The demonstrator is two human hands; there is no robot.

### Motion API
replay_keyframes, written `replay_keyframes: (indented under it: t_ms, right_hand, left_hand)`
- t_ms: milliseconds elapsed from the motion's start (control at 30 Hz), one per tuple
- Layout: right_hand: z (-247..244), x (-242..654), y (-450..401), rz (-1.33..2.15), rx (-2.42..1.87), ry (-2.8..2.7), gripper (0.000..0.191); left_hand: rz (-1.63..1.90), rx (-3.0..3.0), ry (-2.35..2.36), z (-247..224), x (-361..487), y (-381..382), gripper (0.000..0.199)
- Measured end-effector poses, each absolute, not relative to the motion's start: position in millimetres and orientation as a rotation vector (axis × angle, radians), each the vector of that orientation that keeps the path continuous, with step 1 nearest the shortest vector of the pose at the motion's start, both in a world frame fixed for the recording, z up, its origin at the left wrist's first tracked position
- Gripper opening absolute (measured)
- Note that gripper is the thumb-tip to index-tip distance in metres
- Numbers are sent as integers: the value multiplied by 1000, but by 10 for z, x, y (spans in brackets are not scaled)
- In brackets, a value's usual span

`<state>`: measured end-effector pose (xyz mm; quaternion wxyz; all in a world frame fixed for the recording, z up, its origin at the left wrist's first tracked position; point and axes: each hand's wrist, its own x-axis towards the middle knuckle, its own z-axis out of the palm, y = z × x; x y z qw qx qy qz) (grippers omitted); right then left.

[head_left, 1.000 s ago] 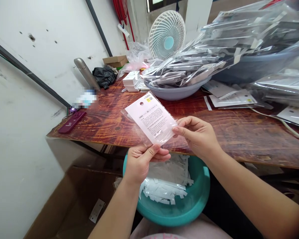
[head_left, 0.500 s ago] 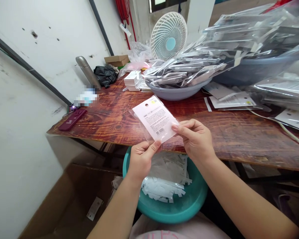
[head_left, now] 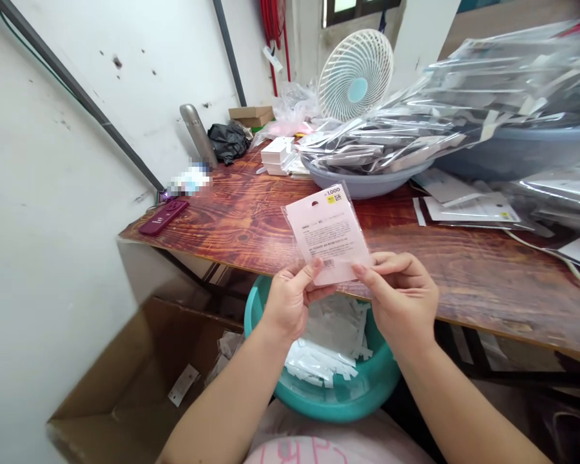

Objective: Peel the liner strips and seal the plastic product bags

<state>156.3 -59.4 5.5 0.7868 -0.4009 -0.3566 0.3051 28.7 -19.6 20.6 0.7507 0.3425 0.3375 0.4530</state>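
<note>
Between my two hands is a pale pink printed card in a clear plastic sleeve (head_left: 327,232), its hang hole at the top and "1,000" at the upper right corner. My left hand (head_left: 297,293) pinches the lower left edge with the thumb on the printed face. At the lower right corner my right hand (head_left: 401,293) grips it, thumb in front and fingers curled behind. Below my hands a teal basin (head_left: 336,409) holds a heap of clear and white sleeve pieces (head_left: 326,361).
On the wooden table (head_left: 222,225) lie a maroon phone (head_left: 164,216), a steel flask (head_left: 199,136) and white boxes (head_left: 276,154). A fan (head_left: 355,74) stands behind a grey-blue basin (head_left: 367,185) piled with packaged cards. A cardboard box (head_left: 140,374) is on the floor at left.
The card has turned more upright, showing its top corner print. My left hand has moved further up its side. The view has shifted, so the scene sits further right.
</note>
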Motion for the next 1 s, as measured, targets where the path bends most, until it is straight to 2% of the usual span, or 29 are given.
replay_keyframes:
  t_ms: [233,400,633,800,1000]
  right_hand:
    - [56,1707,-597,919,-885,-752,45]
    - [44,1745,-607,1067,-854,-599,25]
    - [36,1686,-585,1222,-702,-371,20]
    - [-8,1483,-670,1009,-975,-537,29]
    - [44,1569,-741,555,-1281,-1265,41]
  left_hand:
    - [1035,983,797,127,266,-225,23]
    - [1062,990,829,126,315,-226,21]
    - [1168,585,839,157,325,-171,22]
    - [1205,589,832,136,307,-216,17]
    - [1519,797,1102,203,-252,-278,20]
